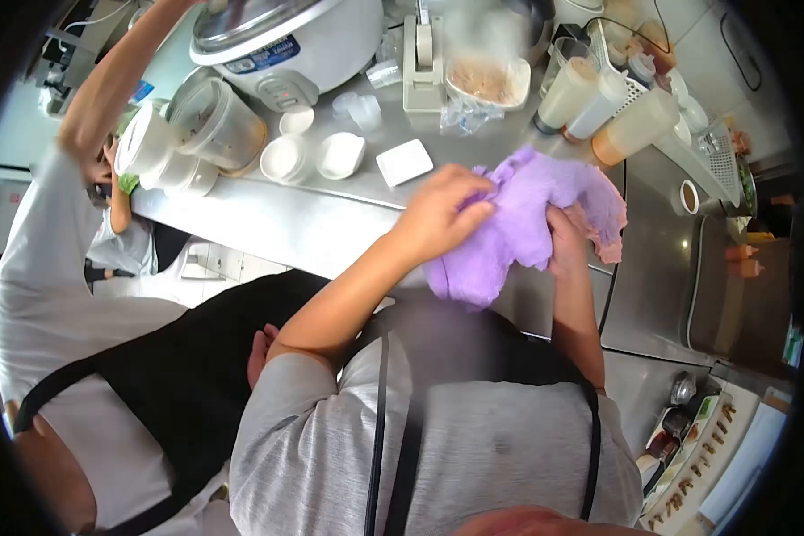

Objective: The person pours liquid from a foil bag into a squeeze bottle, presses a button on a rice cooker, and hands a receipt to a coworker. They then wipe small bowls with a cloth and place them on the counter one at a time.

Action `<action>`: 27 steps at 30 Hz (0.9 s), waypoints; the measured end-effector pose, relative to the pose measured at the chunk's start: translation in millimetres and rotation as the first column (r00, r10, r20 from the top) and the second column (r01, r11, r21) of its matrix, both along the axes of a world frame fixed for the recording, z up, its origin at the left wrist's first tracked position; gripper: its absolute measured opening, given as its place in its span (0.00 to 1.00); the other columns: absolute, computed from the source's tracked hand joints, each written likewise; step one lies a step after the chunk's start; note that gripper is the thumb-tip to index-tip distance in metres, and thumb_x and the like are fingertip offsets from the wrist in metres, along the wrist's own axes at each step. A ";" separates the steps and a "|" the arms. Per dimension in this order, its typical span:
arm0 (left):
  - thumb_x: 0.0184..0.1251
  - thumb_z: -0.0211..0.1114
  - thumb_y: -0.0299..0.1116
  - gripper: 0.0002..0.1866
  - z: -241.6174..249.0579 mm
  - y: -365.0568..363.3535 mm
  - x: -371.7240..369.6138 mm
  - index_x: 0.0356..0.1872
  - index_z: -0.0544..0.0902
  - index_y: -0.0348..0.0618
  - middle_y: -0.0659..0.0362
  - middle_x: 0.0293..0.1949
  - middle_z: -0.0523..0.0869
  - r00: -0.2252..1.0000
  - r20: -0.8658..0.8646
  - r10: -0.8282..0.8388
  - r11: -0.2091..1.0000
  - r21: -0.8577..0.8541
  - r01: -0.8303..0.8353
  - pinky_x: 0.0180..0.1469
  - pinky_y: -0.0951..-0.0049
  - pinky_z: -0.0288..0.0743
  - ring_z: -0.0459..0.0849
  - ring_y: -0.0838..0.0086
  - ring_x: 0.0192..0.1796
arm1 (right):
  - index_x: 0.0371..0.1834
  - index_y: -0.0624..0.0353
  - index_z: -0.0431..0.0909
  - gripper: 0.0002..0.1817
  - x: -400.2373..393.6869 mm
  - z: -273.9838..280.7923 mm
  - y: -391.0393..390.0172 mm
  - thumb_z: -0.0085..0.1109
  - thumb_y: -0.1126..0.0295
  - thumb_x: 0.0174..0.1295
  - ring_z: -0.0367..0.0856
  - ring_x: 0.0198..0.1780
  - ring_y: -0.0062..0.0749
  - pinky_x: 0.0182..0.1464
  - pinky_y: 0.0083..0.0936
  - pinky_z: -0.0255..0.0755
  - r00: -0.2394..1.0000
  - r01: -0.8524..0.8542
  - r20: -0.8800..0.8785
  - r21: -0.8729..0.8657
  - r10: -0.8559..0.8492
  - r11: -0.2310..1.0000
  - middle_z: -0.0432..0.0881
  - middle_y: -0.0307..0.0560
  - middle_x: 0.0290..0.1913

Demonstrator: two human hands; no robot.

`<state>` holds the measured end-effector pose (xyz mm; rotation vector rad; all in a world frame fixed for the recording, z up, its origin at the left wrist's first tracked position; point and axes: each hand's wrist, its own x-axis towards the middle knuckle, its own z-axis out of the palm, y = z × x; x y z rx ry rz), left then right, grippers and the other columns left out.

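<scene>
A purple cloth hangs bunched up in front of my chest, close over the metal counter. My left hand grips its upper left part, thumb and fingers closed on the folds. From the right side, my right hand holds the cloth, with some of its fingers hidden in the fabric. At the far right, the bundle shows a pinkish fringe. A small white square dish sits on the counter just beyond my left hand.
A large cooker, tubs and white cups stand at the back left. Squeeze bottles and a white basket are at the back right. At my left, a co-worker in a black apron reaches forward.
</scene>
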<state>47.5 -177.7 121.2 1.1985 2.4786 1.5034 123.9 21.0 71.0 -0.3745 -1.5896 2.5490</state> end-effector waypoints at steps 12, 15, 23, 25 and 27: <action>0.39 0.68 0.36 0.43 -105.8 -70.5 -80.5 0.56 0.55 0.32 0.45 0.38 0.76 0.917 0.218 0.333 0.869 -0.449 -0.209 0.38 0.63 0.71 0.77 0.56 0.38 | 0.39 0.61 0.71 0.21 -121.0 -19.8 -129.6 0.58 0.61 0.42 0.65 0.50 0.40 0.49 0.38 0.60 0.982 -0.104 0.134 0.971 0.132 -0.214 0.70 0.48 0.44; 0.38 0.68 0.36 0.42 -115.7 -72.0 -87.7 0.56 0.56 0.35 0.46 0.37 0.76 0.943 0.127 0.309 0.862 -0.457 -0.221 0.37 0.63 0.71 0.77 0.56 0.37 | 0.50 0.66 0.64 0.30 -123.2 -47.7 -144.6 0.57 0.62 0.43 0.57 0.59 0.42 0.55 0.41 0.53 0.984 -0.076 0.112 0.968 0.140 -0.238 0.63 0.53 0.54; 0.37 0.69 0.41 0.34 -109.3 -56.5 -85.2 0.46 0.62 0.41 0.47 0.38 0.74 0.941 0.057 0.333 0.753 -0.616 -0.229 0.33 0.62 0.72 0.78 0.56 0.35 | 0.31 0.58 0.74 0.12 -121.6 -40.0 -130.4 0.54 0.71 0.40 0.69 0.45 0.35 0.50 0.38 0.58 0.887 -0.171 0.143 0.985 0.438 0.025 0.74 0.45 0.39; 0.37 0.69 0.44 0.34 -107.9 -45.2 -76.2 0.44 0.62 0.42 0.47 0.38 0.72 0.939 -0.017 0.345 0.745 -0.603 -0.285 0.33 0.62 0.72 0.78 0.56 0.35 | 0.28 0.56 0.75 0.10 -120.8 -52.8 -108.2 0.51 0.76 0.39 0.74 0.35 0.35 0.41 0.29 0.65 0.898 0.001 -0.160 0.932 0.411 0.361 0.75 0.46 0.33; 0.38 0.68 0.49 0.35 -103.5 -43.0 -72.1 0.45 0.62 0.41 0.46 0.41 0.69 0.931 0.012 0.365 0.776 -0.557 -0.297 0.34 0.61 0.72 0.76 0.53 0.36 | 0.35 0.57 0.75 0.12 -107.4 -64.9 -90.3 0.50 0.76 0.44 0.74 0.33 0.31 0.37 0.24 0.68 0.938 0.291 -0.343 0.732 -0.036 0.616 0.76 0.43 0.36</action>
